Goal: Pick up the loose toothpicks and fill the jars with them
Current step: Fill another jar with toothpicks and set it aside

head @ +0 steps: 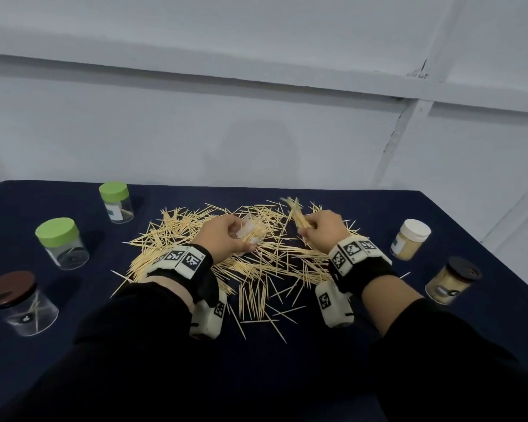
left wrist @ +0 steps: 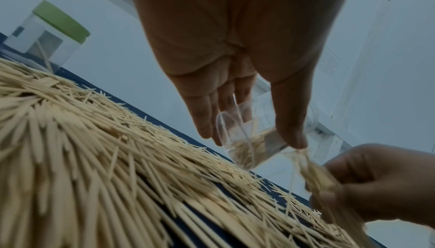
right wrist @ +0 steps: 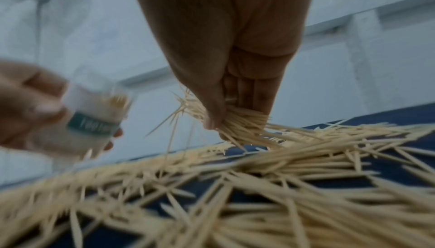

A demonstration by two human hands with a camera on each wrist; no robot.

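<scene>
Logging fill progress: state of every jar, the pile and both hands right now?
Held clear jar: lidless, tilted, partly filled.
Left hand: grips the held jar.
Right hand: pinches a toothpick bundle.
Toothpick pile: loose on table.
Two green-lid jars: lidded, nearly empty.
Brown-lid jar: lidded, few toothpicks.
White-lid jar: lidded, full.
Black-lid jar: lidded, full.
</scene>
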